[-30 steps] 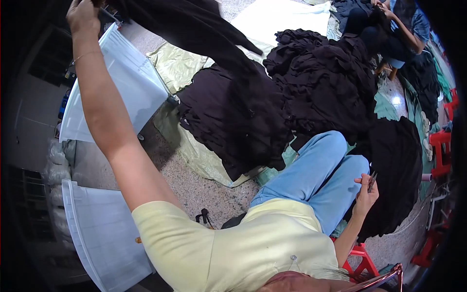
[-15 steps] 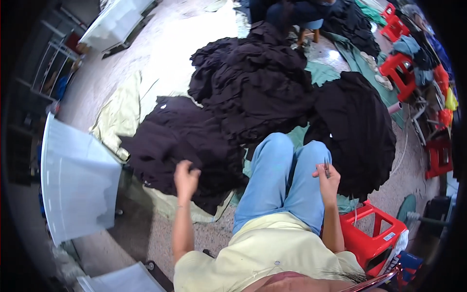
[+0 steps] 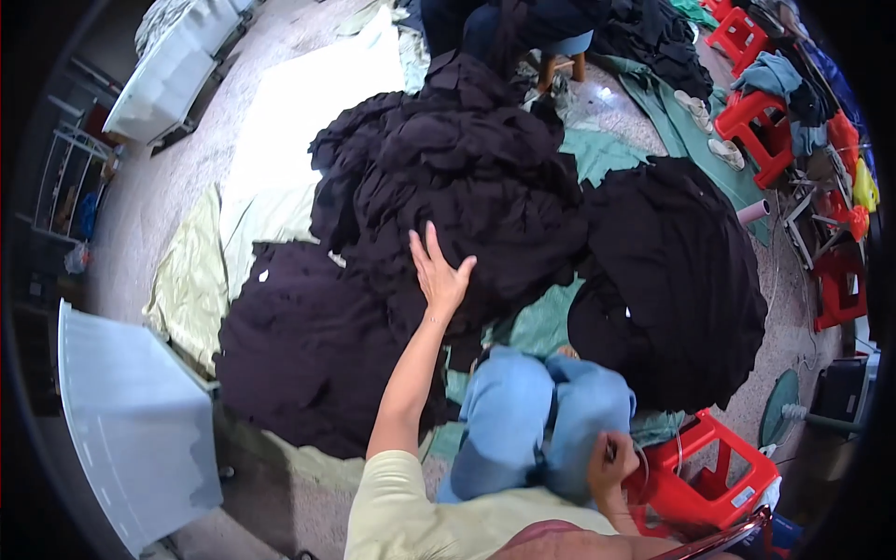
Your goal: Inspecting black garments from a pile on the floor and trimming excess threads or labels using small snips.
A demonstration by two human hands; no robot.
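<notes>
My left hand [image 3: 441, 275] is stretched out over the large middle heap of black cloth [image 3: 448, 177], fingers spread, holding nothing. Whether it touches the cloth I cannot tell. Near my right knee, my right hand [image 3: 609, 467] is closed round a small dark tool that looks like thread snips [image 3: 611, 452]; most of it is hidden in my fingers. To the left lies a flatter stack of black garments [image 3: 313, 350] with a small white spot near its far edge. Another rounded pile of black garments [image 3: 677, 280] sits to the right of my knees.
A red plastic stool [image 3: 714, 485] stands at my right, with more red stools [image 3: 756, 131] farther off. A pale bin [image 3: 131, 420] is at the left. Green sheeting [image 3: 551, 317] lies under the piles. Beyond the heap, a person in dark clothes sits beside a wooden-legged stool [image 3: 565, 61].
My left hand has moved from the left stack forward and right over the middle heap, its fingers spreading. My right hand has dropped lower, still closed on the snips. The view has shifted.
</notes>
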